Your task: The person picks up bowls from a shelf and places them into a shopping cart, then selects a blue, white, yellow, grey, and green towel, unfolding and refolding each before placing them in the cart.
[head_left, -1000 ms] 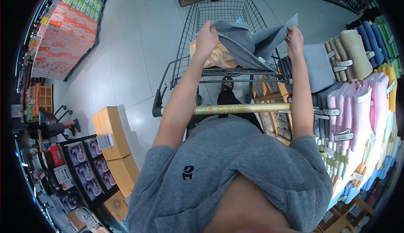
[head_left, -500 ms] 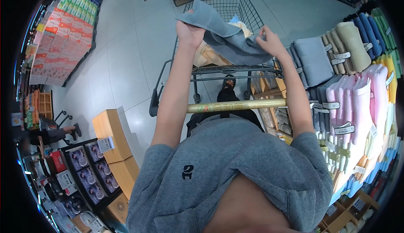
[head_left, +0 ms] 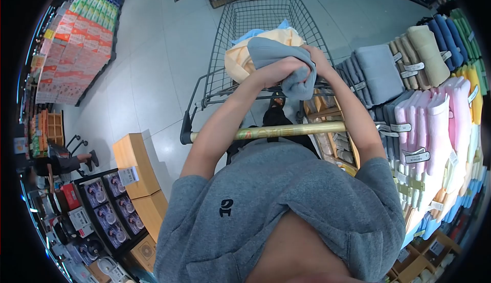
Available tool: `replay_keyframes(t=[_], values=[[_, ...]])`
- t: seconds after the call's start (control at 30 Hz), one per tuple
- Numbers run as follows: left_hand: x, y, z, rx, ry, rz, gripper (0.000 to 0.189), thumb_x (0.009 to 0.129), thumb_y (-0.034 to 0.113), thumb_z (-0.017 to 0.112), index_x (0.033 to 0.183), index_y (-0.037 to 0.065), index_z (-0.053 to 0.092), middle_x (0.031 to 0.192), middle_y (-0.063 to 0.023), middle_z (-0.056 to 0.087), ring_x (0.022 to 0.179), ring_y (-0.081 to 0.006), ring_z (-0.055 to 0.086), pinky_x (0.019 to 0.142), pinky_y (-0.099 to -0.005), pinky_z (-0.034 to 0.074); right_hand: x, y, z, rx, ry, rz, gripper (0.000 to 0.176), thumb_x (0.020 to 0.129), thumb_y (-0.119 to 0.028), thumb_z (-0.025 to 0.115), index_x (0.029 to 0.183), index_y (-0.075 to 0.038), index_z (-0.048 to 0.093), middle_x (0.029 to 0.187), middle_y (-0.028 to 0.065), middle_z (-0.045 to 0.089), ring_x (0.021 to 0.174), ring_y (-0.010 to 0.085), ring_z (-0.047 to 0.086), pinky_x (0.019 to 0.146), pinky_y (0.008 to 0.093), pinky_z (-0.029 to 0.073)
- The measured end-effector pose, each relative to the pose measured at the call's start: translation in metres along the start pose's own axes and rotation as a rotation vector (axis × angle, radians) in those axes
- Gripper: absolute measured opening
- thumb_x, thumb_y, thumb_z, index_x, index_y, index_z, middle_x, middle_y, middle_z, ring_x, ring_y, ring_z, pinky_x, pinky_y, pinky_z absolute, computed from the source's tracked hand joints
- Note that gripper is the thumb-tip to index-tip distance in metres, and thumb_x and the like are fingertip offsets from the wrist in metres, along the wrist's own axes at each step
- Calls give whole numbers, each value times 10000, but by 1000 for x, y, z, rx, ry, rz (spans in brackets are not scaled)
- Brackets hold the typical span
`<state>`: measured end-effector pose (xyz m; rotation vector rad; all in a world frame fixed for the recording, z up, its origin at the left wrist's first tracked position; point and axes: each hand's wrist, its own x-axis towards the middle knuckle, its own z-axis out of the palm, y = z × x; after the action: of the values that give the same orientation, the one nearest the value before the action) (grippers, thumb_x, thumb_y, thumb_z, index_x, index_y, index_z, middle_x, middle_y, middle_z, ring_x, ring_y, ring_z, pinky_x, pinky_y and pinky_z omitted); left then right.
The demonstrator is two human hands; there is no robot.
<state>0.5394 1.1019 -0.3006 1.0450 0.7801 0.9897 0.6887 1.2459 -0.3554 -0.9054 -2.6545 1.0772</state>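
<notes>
A grey-blue towel [head_left: 268,51] is bunched up between my two hands, above the near end of a wire shopping cart [head_left: 217,52]. My left hand [head_left: 280,71] is closed around the folded cloth, some of its fingers hidden in it. On the towel's right side, my right hand [head_left: 318,62] grips it close to the left one; its fingertips are partly covered. Beneath and behind the towel, a cream-yellow item [head_left: 238,62] with a blue part [head_left: 250,35] lies in the cart. The cart's yellow handle [head_left: 291,129] crosses in front of my body.
At right, a display holds folded grey-blue towels [head_left: 378,73], khaki towels [head_left: 427,52] and hanging pink towels [head_left: 440,124] with tags. Boxed goods [head_left: 82,37] are stacked at far left. Wooden boxes [head_left: 135,162] stand nearer on the left. Another person's leg [head_left: 76,162] shows beyond them.
The towel was stretched between my spread hands; now it is gathered into a bunch. My left hand has moved right and down, bringing both hands together.
</notes>
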Motion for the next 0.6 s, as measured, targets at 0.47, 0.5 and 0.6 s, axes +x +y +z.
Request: replay_keyframes(t=[0.47,0.5,0.6], values=[[-4,12,-21,1279,424,-4,343,774,171,594,1053,-27,579,906,-190,651,838,-359,629,766,-448,493,24,-56,-25,894,250,147,415,927,-132,508,1325,-27,458,1194,129,572,1068,172,552,900,299,451],[0,8,-32,1348,467,-14,339,768,165,590,1047,-28,577,922,-204,651,862,-380,625,784,-464,487,38,-52,-24,843,224,98,468,925,-146,518,1370,-43,418,1235,147,551,1106,179,535,921,308,445],[13,-40,-118,1698,772,-39,351,779,175,575,1080,-4,566,1061,-233,614,1034,-377,576,870,-472,459,88,-36,-19,219,323,-80,628,915,-194,553,1464,-110,259,1299,192,507,1171,223,511,967,330,425]])
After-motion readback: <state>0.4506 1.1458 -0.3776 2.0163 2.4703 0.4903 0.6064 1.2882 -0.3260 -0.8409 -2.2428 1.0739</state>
